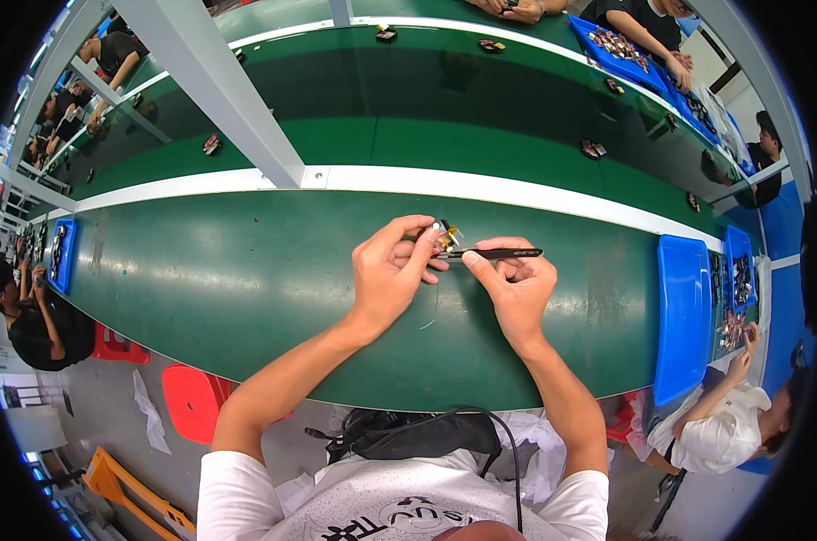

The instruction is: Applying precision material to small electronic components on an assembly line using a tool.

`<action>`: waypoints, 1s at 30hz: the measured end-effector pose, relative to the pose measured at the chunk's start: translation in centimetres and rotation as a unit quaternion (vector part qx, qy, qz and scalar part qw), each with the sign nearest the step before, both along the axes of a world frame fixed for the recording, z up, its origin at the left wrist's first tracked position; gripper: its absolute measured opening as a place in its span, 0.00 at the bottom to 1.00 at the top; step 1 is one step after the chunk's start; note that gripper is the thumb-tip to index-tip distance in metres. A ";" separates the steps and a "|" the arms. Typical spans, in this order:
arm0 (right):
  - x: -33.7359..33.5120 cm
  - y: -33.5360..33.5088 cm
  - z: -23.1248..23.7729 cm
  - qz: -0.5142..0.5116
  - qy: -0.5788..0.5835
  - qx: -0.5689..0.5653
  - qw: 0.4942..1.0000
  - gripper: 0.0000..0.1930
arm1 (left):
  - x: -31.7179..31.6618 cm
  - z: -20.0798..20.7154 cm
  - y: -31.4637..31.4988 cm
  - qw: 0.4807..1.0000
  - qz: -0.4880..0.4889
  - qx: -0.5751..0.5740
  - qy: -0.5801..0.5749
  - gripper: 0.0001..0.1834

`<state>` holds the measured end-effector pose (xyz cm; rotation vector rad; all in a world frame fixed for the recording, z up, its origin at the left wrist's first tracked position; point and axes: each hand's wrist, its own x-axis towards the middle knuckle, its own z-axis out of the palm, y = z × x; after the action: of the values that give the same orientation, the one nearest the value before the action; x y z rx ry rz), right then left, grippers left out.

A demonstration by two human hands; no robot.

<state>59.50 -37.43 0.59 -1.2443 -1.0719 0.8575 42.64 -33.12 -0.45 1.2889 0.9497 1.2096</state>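
Note:
Above the middle of the green workbench, my left hand pinches a small electronic assembly with yellow, white and dark parts. In my right hand is a pair of black tweezers, held almost level between thumb and fingers. The tweezers' tips point left and reach the underside of the assembly, close to my left fingertips. Whether the tips grip a part of it is too small to tell. My fingers partly cover the assembly.
Beyond a white rail runs a green conveyor belt carrying several small assemblies. A grey metal post rises at the back left. An upright-looking blue tray lies at the right end. Co-workers sit on both sides and across. A red stool stands left.

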 end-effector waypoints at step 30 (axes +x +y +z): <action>1.1 0.1 0.7 0.043 -0.050 0.000 0.998 0.07 | -0.7 0.4 0.6 0.998 -0.042 0.003 0.051 0.08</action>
<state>60.63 -37.35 1.28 -1.2583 -1.2134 0.8677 41.99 -32.54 -0.10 1.3937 0.9553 1.0912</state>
